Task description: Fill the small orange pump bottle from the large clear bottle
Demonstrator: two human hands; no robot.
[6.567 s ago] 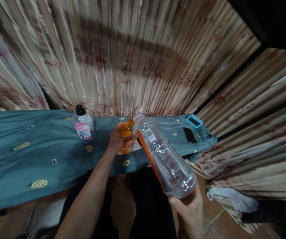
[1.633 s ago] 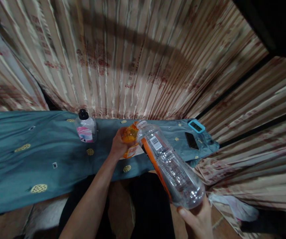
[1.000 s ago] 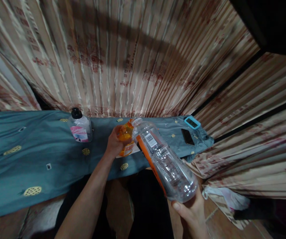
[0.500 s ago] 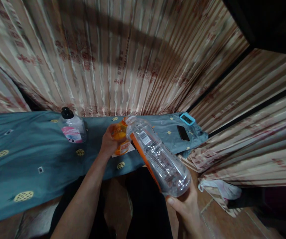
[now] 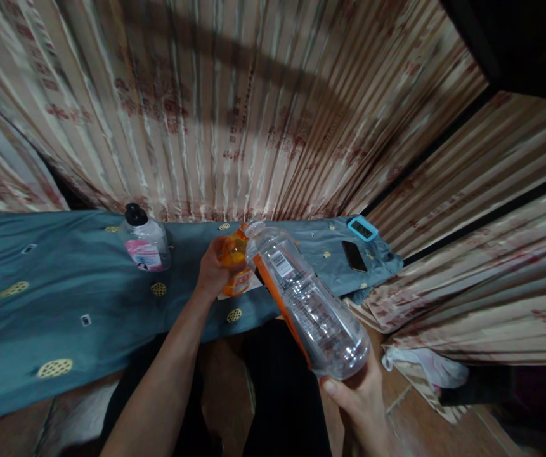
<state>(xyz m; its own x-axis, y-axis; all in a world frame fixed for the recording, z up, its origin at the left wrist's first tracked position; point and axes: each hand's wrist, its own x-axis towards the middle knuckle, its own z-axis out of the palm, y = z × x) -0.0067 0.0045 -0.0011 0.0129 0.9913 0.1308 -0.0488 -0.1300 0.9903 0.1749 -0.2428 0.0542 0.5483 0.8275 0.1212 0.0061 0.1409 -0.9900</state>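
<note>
My left hand (image 5: 214, 270) is wrapped round an orange bottle (image 5: 238, 284) that stands on the cloth-covered surface. In my right hand (image 5: 361, 390), gripped near its base, is a large clear plastic bottle (image 5: 318, 311) with an orange-edged label and a barcode. The clear bottle is tilted, its neck down to the left at the mouth of the orange bottle. Whether the two rims touch I cannot tell. No liquid is plainly visible in the clear bottle. A white flat piece (image 5: 255, 283) shows under the orange bottle.
A clear bottle with a black cap and pink label (image 5: 145, 247) stands to the left on the teal pineapple-print cloth (image 5: 111, 279). To the right lie a dark phone (image 5: 354, 256) and a blue-framed digital clock (image 5: 363, 228). Behind hangs a patterned curtain (image 5: 196, 127).
The whole view has shifted slightly, so things appear a little further right. Both hands keep their hold, and the clear bottle stays tilted against the orange one.
</note>
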